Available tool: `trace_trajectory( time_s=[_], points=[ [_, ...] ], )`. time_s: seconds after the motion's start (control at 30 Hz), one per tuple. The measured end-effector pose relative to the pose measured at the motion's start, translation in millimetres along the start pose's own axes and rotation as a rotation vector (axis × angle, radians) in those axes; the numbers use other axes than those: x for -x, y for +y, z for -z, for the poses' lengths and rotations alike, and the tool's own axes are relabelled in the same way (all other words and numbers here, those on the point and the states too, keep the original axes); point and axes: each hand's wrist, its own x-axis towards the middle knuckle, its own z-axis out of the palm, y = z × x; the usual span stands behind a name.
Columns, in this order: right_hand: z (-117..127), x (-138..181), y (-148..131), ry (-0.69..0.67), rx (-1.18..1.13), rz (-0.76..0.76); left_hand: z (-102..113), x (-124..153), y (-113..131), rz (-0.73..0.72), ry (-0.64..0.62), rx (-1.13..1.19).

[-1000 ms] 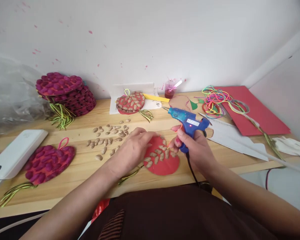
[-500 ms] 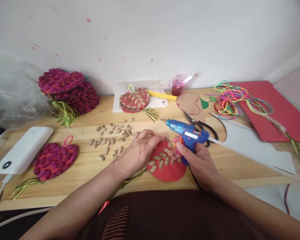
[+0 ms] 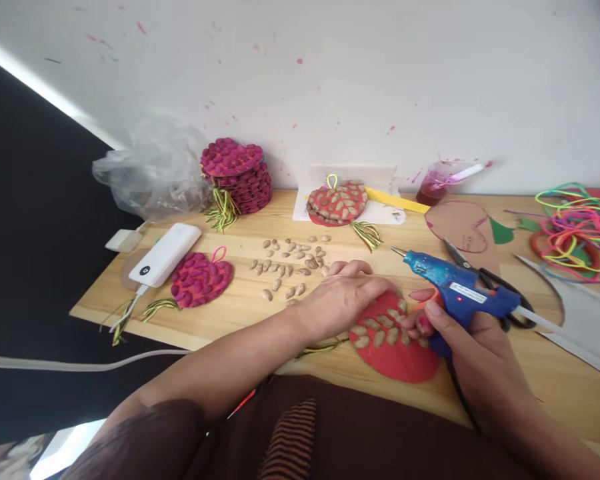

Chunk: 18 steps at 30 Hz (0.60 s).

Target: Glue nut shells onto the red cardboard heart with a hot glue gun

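Note:
My right hand (image 3: 480, 340) grips a blue hot glue gun (image 3: 460, 287), its metal nozzle pointing left and a white glue stick coming out of its back. Fingers of that hand also reach to the right edge of a round red card (image 3: 400, 363). Rows of tan, peanut-like pieces (image 3: 379, 338) lie on the card. My left hand (image 3: 343, 297) is bent over the card's upper left edge, fingers curled and fingertips partly hidden. A green-and-black tassel (image 3: 323, 348) sticks out on the card's left. Loose tan pieces (image 3: 280, 270) are scattered left of my left hand.
Behind stand a stack of purple studded discs (image 3: 236, 180) and a tan-studded disc (image 3: 337, 200). A power bank (image 3: 165, 253) lies beside a purple studded piece (image 3: 200, 280). Scissors (image 3: 500, 283), a cup of red liquid (image 3: 433, 187) and colored cords (image 3: 575, 233) are at right.
The view has swung left, so everything sits further right and the table's left end shows. Both hands keep nearly the same pose over the red card, with the glue gun still held.

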Motion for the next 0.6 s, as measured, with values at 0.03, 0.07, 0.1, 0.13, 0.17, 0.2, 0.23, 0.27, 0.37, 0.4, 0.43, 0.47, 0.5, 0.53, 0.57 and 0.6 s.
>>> trace_trajectory(
  time_s=[0.03,0.07,0.1,0.13,0.17,0.2,0.23,0.27,0.37,0.4,0.43,0.47,0.5,0.53,0.57,0.6],
  points=[
    [-0.2,-0.3,0.3,0.007,-0.016,0.001,-0.4,-0.4,-0.6,-0.008,0.008,0.003],
    [-0.4,-0.7,0.7,0.013,-0.038,0.003,-0.7,-1.0,-1.3,-0.02,0.021,0.012],
    [-0.6,-1.2,0.9,0.016,-0.066,0.009,-0.4,-1.8,-2.1,-0.034,0.045,0.03],
    [-0.8,-1.8,1.1,0.017,-0.093,0.017,0.6,-2.7,-3.1,-0.05,0.081,0.058],
    [-1.0,-2.4,1.1,0.019,-0.119,0.027,2.7,-3.5,-4.4,-0.065,0.133,0.092],
    [-1.1,-3.0,1.0,0.021,-0.142,0.033,5.8,-4.0,-6.0,-0.074,0.197,0.126],
    [-1.1,-3.5,0.8,0.022,-0.163,0.036,10.2,-4.0,-8.1,-0.067,0.265,0.156],
    [-1.0,-4.0,0.5,0.025,-0.181,0.036,15.8,-3.2,-10.6,-0.042,0.344,0.178],
    [-0.1,-4.9,-1.4,0.03,-0.226,0.029,39.8,4.6,-20.0,0.136,0.572,0.215],
    [0.3,-5.1,-2.4,0.031,-0.237,0.034,50.0,9.1,-23.2,0.216,0.623,0.231],
    [0.8,-5.3,-3.5,0.032,-0.245,0.039,60.9,14.3,-26.2,0.298,0.684,0.249],
    [1.4,-5.6,-4.7,0.036,-0.251,0.047,72.5,20.1,-28.8,0.383,0.741,0.271],
    [2.0,-6.1,-6.0,0.042,-0.257,0.054,84.1,26.3,-31.2,0.467,0.776,0.268],
    [2.7,-6.8,-7.1,0.05,-0.265,0.057,95.5,32.5,-33.3,0.526,0.801,0.211],
    [3.3,-7.7,-8.1,0.058,-0.275,0.054,106.1,38.4,-35.2,0.565,0.822,0.106],
    [4.0,-8.7,-8.8,0.066,-0.289,0.046,115.8,43.8,-37.2,0.585,0.8,-0.013]
  ],
)
